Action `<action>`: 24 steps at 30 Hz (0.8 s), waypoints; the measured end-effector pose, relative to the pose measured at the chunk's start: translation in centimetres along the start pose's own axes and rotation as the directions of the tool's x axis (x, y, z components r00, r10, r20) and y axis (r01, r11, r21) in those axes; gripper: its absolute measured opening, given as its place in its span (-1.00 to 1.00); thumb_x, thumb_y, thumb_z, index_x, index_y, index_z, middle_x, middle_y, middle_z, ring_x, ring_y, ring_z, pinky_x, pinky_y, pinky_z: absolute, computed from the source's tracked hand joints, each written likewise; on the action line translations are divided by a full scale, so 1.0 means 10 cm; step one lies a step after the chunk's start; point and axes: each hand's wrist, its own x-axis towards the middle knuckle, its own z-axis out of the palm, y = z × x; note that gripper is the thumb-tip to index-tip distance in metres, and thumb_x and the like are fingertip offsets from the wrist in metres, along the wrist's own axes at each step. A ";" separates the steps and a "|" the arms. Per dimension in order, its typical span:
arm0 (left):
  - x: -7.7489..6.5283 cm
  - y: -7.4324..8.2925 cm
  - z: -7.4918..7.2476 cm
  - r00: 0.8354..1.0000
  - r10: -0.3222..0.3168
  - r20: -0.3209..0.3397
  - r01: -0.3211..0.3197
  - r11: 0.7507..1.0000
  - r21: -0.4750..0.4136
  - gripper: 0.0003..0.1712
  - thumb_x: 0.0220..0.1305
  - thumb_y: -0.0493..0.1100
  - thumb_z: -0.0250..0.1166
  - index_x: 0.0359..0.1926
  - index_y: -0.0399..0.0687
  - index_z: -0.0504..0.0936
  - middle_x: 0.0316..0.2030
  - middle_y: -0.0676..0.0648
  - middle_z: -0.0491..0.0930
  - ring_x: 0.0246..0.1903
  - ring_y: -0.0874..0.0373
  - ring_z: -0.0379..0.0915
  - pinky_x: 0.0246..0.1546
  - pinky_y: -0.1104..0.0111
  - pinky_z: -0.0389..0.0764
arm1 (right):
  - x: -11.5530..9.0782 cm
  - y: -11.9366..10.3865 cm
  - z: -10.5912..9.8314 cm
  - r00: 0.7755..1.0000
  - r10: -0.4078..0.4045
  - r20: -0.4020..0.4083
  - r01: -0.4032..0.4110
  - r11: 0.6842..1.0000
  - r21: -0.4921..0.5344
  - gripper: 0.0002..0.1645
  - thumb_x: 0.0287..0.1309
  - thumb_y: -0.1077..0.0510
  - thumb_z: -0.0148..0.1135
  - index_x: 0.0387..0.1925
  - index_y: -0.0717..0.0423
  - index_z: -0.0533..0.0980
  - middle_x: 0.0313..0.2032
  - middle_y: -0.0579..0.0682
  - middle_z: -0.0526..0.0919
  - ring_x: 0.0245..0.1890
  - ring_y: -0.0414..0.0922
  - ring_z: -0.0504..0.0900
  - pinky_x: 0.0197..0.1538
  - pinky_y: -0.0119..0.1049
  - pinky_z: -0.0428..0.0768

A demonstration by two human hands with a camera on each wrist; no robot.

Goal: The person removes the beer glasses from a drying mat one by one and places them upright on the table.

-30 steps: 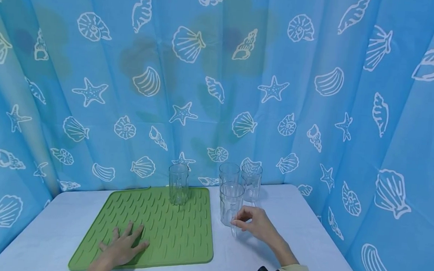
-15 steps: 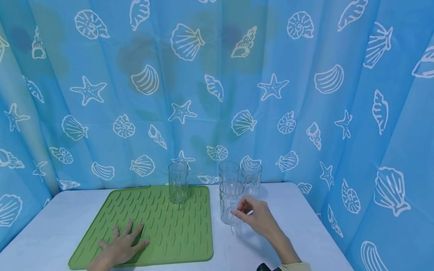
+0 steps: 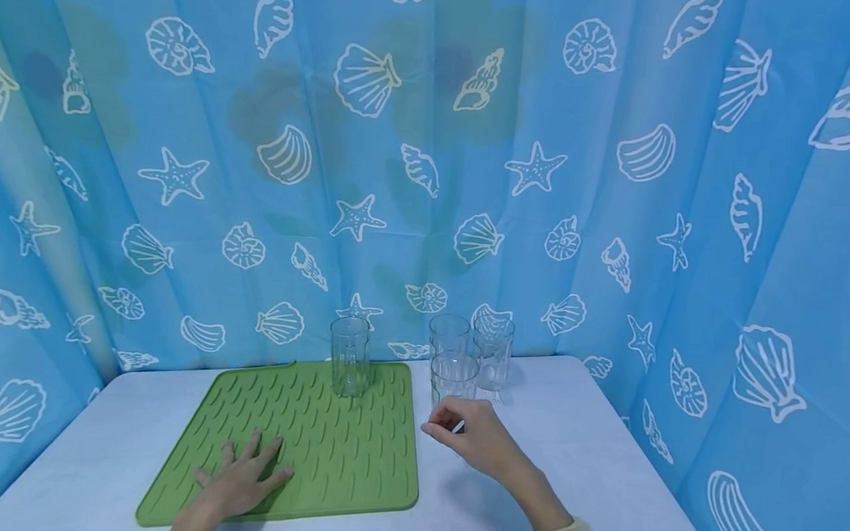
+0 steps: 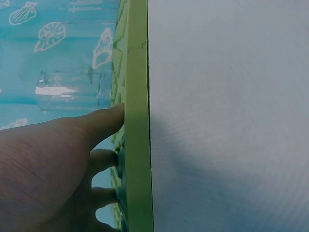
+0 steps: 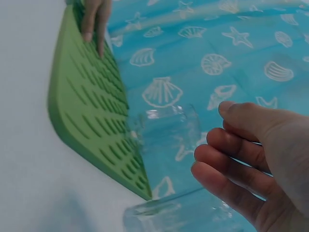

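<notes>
My left hand (image 3: 239, 486) lies flat with spread fingers on the green ridged mat (image 3: 304, 453); in the left wrist view its thumb (image 4: 104, 123) presses near the mat's edge. Toward the back of that mat stands a clear glass mug (image 3: 349, 358). My right hand (image 3: 473, 435) hovers in front of the nearest of three more clear mugs and hides that mug's lower part (image 3: 453, 373). Its fingers are loosely bent, and the right wrist view shows nothing between the thumb and fingers (image 5: 227, 188), with a mug (image 5: 174, 217) just below them.
Two other clear mugs, one at the back left (image 3: 448, 332) and one at the back right (image 3: 492, 355), stand behind the nearest one. A white cloth (image 3: 575, 437) covers the table. A blue shell-print curtain (image 3: 430, 176) rises right behind its back edge.
My right hand has moved left and slightly nearer, from beside the nearest mug's handle to in front of that mug. My left hand and the mugs have stayed in place.
</notes>
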 end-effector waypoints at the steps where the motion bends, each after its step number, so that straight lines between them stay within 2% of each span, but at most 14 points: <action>1: 0.00 0.00 0.00 1.000 0.001 0.000 -0.001 1.000 -0.001 -0.01 0.28 0.49 0.01 0.51 0.01 0.14 0.50 -0.42 -0.14 0.38 -0.66 -0.49 -0.02 -0.71 -0.39 | 0.00 0.00 0.02 1.000 -0.001 0.005 0.001 1.000 0.008 -0.94 0.23 0.08 0.33 -0.36 -0.08 0.60 -0.47 -0.22 0.69 -0.46 -0.43 0.60 -0.31 -0.41 0.68; 13: -0.01 0.00 0.00 1.000 0.003 0.005 -0.003 1.000 -0.006 0.00 0.28 0.49 0.00 0.51 -0.02 0.12 0.49 -0.44 -0.13 0.36 -0.69 -0.47 -0.03 -0.71 -0.41 | 0.02 -0.03 0.28 0.999 -0.025 0.023 0.023 0.997 0.077 -0.93 0.19 0.16 0.36 -0.31 0.06 0.63 -0.40 -0.11 0.74 -0.43 -0.40 0.64 -0.35 -0.44 0.68; 19: -0.02 0.00 0.00 1.000 0.008 0.002 -0.008 1.000 -0.011 -0.01 0.30 0.48 -0.01 0.51 -0.05 0.12 0.49 -0.44 -0.15 0.35 -0.69 -0.49 -0.04 -0.70 -0.43 | 0.07 -0.09 0.40 0.997 -0.019 0.075 0.013 0.997 0.072 -0.91 0.20 0.17 0.35 -0.24 0.03 0.65 -0.33 -0.05 0.76 -0.39 -0.36 0.67 -0.31 -0.49 0.67; 24: -0.02 0.00 0.00 1.000 0.013 -0.001 -0.013 1.000 -0.005 0.01 0.29 0.50 -0.01 0.50 -0.08 0.13 0.48 -0.46 -0.14 0.34 -0.72 -0.47 -0.04 -0.71 -0.41 | 0.11 -0.08 0.51 0.993 -0.003 0.114 -0.006 0.997 0.081 -0.81 0.23 0.14 0.33 -0.18 0.16 0.65 -0.31 -0.01 0.77 -0.39 -0.34 0.67 -0.31 -0.53 0.65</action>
